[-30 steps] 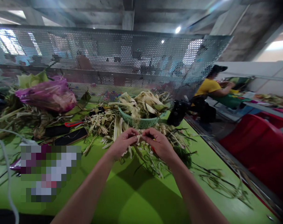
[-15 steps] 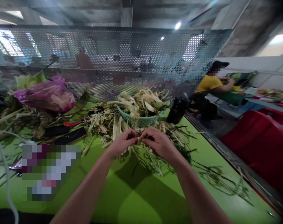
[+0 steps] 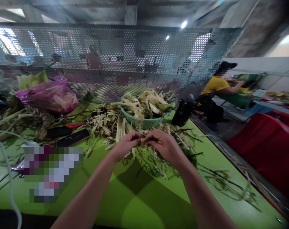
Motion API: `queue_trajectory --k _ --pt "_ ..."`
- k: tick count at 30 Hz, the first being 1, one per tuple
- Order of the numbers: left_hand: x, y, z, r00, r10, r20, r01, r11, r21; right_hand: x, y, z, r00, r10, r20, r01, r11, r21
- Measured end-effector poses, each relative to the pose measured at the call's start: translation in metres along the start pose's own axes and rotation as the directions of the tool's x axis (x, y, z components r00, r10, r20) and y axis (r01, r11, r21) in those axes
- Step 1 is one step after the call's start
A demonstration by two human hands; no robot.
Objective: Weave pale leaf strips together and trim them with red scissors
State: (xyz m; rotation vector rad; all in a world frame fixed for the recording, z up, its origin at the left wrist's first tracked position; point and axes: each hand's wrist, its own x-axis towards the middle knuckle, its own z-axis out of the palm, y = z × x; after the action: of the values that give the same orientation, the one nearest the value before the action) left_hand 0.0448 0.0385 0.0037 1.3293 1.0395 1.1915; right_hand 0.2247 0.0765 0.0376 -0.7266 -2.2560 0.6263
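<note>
Both hands meet over the green table (image 3: 139,206), just in front of the basket. My left hand (image 3: 126,145) is closed in a pinch on one side of a small pale piece of dried husk (image 3: 142,142). On its other side, my right hand (image 3: 163,145) pinches the same piece between thumb and fingers. A green plastic basket (image 3: 145,123) behind them is heaped with dry husks (image 3: 151,101). Thin green and pale plant strips (image 3: 156,165) lie loose beneath my hands.
At left are a purple plastic bag (image 3: 49,97), red-handled scissors (image 3: 75,125), a dark phone-like slab (image 3: 73,137) and a white cable (image 3: 9,178). A dark bottle (image 3: 182,113) stands right of the basket. Beyond are a perforated metal screen (image 3: 111,47), a red chair (image 3: 265,140) and a person in yellow (image 3: 214,85).
My hands hold almost the same place, with slightly more of the pale piece showing between the fingertips. The whole view has shifted a little.
</note>
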Motion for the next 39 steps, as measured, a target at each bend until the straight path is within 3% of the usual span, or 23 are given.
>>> queue_trajectory --k 4,10,20,28,36,39 --pt "0.0 -0.002 0.0 1.0 0.011 0.026 -0.011 1.0 0.027 -0.001 0.0 0.0 1.0 0.005 0.028 -0.005 1.0 -0.028" --pt "-0.002 0.005 0.002 1.0 0.005 0.031 -0.008 0.996 0.084 -0.002 -0.002 0.002 0.994 0.106 0.02 -0.105 0.994 -0.019" --pt "0.001 -0.005 0.002 0.998 0.04 0.05 -0.047 0.987 0.153 -0.005 -0.01 0.003 0.995 0.085 0.047 -0.072 0.97 -0.23" --pt "0.003 -0.007 0.002 0.997 0.079 -0.003 -0.078 0.981 0.179 -0.004 -0.006 0.008 0.997 0.078 -0.005 -0.079 0.99 -0.116" --pt "0.002 -0.011 0.004 0.992 0.124 0.004 -0.123 0.98 0.159 -0.005 -0.011 0.011 0.994 0.11 -0.011 -0.11 0.971 -0.212" --pt "0.002 -0.01 0.004 0.993 0.12 -0.011 -0.116 0.977 0.181 -0.004 -0.01 0.012 0.992 0.124 -0.009 -0.124 0.985 -0.121"
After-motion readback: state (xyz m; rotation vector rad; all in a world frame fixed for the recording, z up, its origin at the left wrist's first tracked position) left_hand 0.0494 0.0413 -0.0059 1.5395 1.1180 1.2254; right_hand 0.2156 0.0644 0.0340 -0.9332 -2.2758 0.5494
